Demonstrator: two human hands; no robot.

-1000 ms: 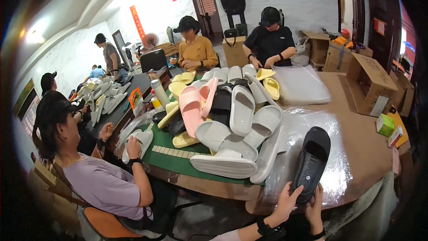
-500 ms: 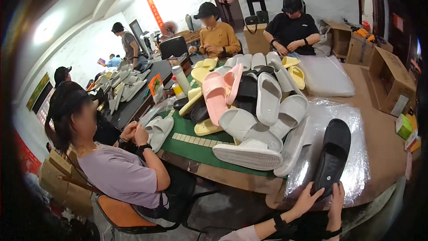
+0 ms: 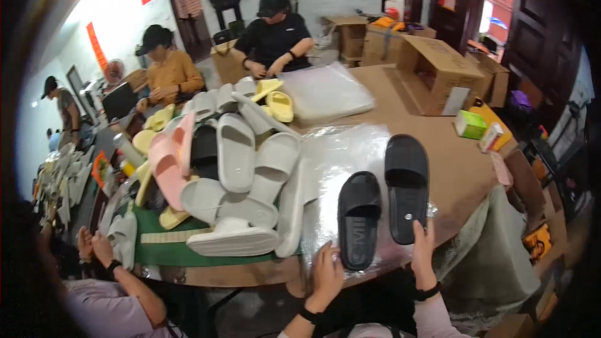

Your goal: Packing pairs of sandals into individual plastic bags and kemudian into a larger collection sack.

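Note:
Two black slippers are side by side over the clear plastic, toes pointing away from me. My left hand (image 3: 328, 275) is at the near left edge of the left black slipper (image 3: 359, 222), its fingers bent against the heel. At the heel of the right black slipper (image 3: 407, 191), my right hand (image 3: 424, 247) grips the right edge, fingers on top. A small pale round sticker shows on that heel. Clear plastic sheets (image 3: 325, 156) lie beneath them. To the left rises a pile of grey slippers (image 3: 236, 153), with a pink slipper (image 3: 166, 166) and yellow slippers (image 3: 280, 106).
A stack of clear plastic bags (image 3: 332, 94) lies farther back on the brown table (image 3: 441, 150). An open carton (image 3: 438, 75) and a green box (image 3: 471, 124) stand at the right. Co-workers sit at the left and far side. A covered grey shape (image 3: 491, 256) is near right.
The view has turned right. The black footwear held together in both hands is now two slippers set apart, one by each hand.

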